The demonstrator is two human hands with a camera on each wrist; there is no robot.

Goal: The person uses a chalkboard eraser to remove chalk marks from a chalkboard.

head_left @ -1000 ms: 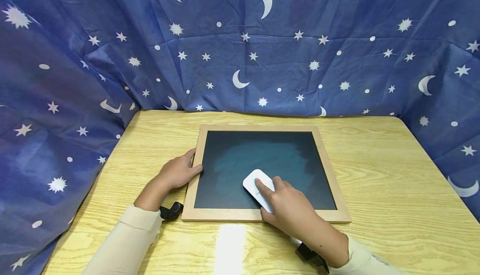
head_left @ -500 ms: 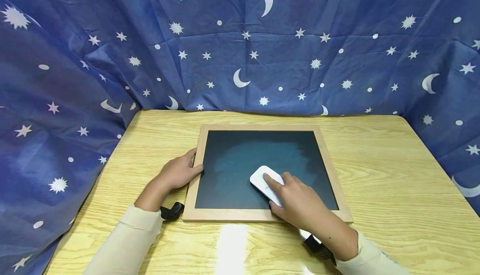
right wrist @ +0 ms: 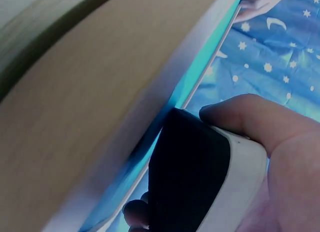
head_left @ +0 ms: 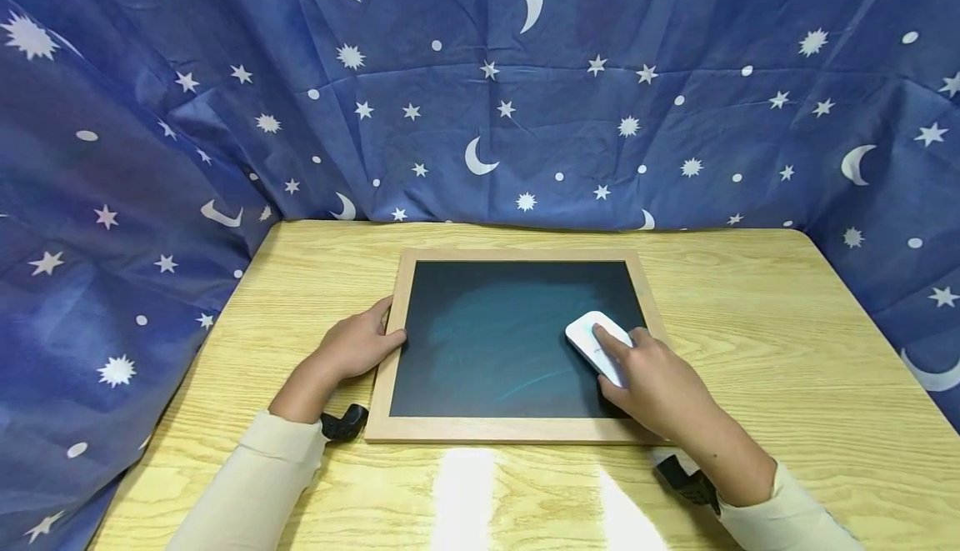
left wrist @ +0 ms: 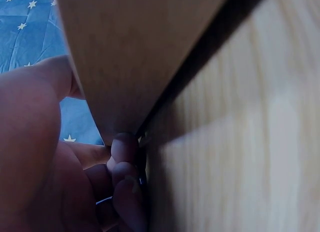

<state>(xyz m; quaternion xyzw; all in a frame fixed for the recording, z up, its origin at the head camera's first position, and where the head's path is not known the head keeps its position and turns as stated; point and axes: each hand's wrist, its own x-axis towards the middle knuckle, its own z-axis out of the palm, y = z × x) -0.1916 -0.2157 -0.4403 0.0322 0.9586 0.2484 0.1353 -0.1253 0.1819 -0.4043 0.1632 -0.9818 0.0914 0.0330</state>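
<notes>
A wood-framed chalkboard lies on the table, its dark surface hazy with chalk and a faint pale streak low at centre right. My left hand grips the frame's left side, thumb on top; in the left wrist view its curled fingers reach to the frame's lower edge. My right hand holds a white eraser with a dark pad on the right part of the board, index finger laid along its top. In the right wrist view, the eraser's dark pad faces the board; the fingers on its far side are mostly hidden.
The light wood table extends around the board. A blue curtain with moons and stars hangs behind it and down both sides. Black wrist cameras are strapped to both wrists. Bright glare patches lie near the front.
My right hand has moved the eraser right and somewhat away from me, from the board's lower middle to its right part. A faint streak now shows where it was. The left hand stays put.
</notes>
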